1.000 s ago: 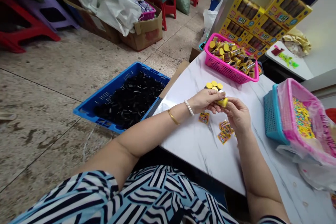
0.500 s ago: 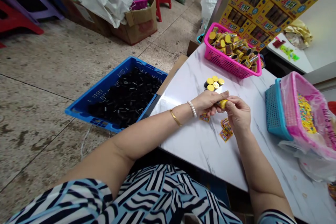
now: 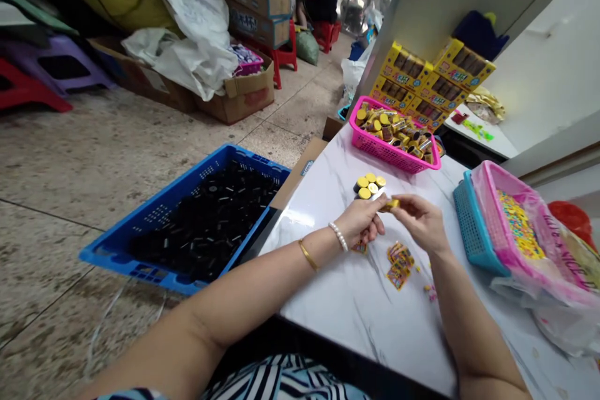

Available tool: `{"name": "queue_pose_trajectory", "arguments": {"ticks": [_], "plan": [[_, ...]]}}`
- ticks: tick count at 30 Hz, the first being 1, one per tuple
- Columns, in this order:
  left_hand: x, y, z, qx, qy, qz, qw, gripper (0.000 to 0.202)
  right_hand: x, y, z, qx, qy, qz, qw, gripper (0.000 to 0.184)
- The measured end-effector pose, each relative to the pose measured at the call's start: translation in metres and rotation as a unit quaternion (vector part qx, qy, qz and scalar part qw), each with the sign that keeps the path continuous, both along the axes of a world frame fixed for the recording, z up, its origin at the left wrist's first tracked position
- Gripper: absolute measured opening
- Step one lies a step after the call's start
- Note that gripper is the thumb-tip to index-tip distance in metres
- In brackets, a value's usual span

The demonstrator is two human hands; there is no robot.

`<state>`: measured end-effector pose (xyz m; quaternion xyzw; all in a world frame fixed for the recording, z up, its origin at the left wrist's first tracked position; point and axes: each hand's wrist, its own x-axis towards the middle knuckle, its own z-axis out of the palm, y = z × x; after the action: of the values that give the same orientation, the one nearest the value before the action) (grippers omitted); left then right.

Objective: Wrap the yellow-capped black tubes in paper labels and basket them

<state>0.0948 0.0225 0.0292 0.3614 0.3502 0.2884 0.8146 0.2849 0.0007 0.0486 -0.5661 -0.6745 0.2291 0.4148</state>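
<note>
My left hand (image 3: 360, 222) and my right hand (image 3: 422, 220) meet over the white marble table (image 3: 370, 306), both pinched on one small yellow-capped tube (image 3: 390, 204). Just beyond them stand several yellow-capped tubes (image 3: 368, 185) in a tight cluster. Small colourful stickers (image 3: 399, 262) lie on the table beneath my right hand, and one more sticker (image 3: 360, 248) shows under my left hand.
A pink basket (image 3: 394, 156) of finished tubes stands at the table's far end, with yellow boxes (image 3: 422, 84) behind it. A pink bin (image 3: 510, 256) lined with plastic and a blue basket (image 3: 471, 231) sit at the right. A blue crate (image 3: 154, 219) of black parts rests on the floor at the left.
The camera has tilted up and back, so everything sits lower and smaller in view. My hands stay together on the same tube, now held slightly farther from me.
</note>
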Motion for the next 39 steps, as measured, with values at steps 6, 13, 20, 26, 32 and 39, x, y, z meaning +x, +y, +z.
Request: {"name": "queue_pose_trajectory", "arguments": {"ticks": [6, 13, 20, 26, 32, 39], "plan": [[-0.002, 0.005, 0.001, 0.056, 0.007, 0.102, 0.993, 0.018, 0.044, 0.132, 0.033, 0.140, -0.116, -0.245, 0.952, 0.033], [-0.004, 0.017, -0.001, 0.049, 0.004, 0.177, 0.983, 0.010, 0.045, 0.233, 0.006, 0.171, -0.252, -0.246, 0.920, 0.024], [-0.009, 0.027, -0.002, 0.047, 0.013, 0.254, 0.966, 0.011, 0.034, 0.187, -0.001, 0.212, -0.263, -0.181, 0.923, 0.023], [-0.007, 0.027, -0.006, 0.091, 0.002, 0.251, 0.964, 0.011, 0.005, 0.100, -0.026, 0.122, -0.265, 0.039, 0.956, 0.032], [-0.003, 0.016, -0.013, 0.211, 0.096, 0.127, 0.965, 0.020, 0.023, 0.073, -0.035, 0.018, -0.259, -0.034, 0.965, 0.034], [0.029, -0.029, -0.044, 0.534, 0.215, -0.070, 0.815, 0.006, 0.034, 0.000, -0.050, 0.011, -0.271, -0.071, 0.960, 0.037]]}}
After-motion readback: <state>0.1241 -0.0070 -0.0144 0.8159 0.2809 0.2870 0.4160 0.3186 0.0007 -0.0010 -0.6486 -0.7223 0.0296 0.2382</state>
